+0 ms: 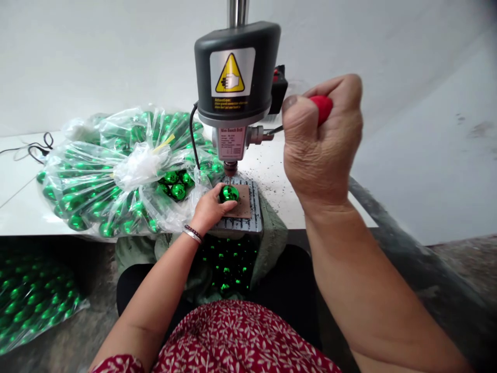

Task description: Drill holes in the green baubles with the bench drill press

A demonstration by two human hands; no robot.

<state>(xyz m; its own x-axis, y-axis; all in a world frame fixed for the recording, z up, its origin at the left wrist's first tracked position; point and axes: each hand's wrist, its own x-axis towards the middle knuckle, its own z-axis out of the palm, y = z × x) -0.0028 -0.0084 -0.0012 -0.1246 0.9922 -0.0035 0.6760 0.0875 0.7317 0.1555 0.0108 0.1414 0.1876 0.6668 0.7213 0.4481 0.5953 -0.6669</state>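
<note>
A shiny green ball (230,194) rests on a brown board on the drill press base, right under the thin drill bit (230,181). Thumb and fingers of my left hand (212,208) grip the ball from the left. Whether the bit touches or enters the ball I cannot tell. My right hand (324,145) is wrapped around the red knob (322,108) of the feed lever, to the right of the dark grey bench drill (236,72). A warning label with a yellow triangle is on the drill's housing.
A clear plastic bag (140,166) of green balls lies on the white table (287,207) at left. Another bag (34,305) of balls is on the floor. More green balls (229,264) lie below the table edge beside green cloth (269,233). Dark shavings surround the base.
</note>
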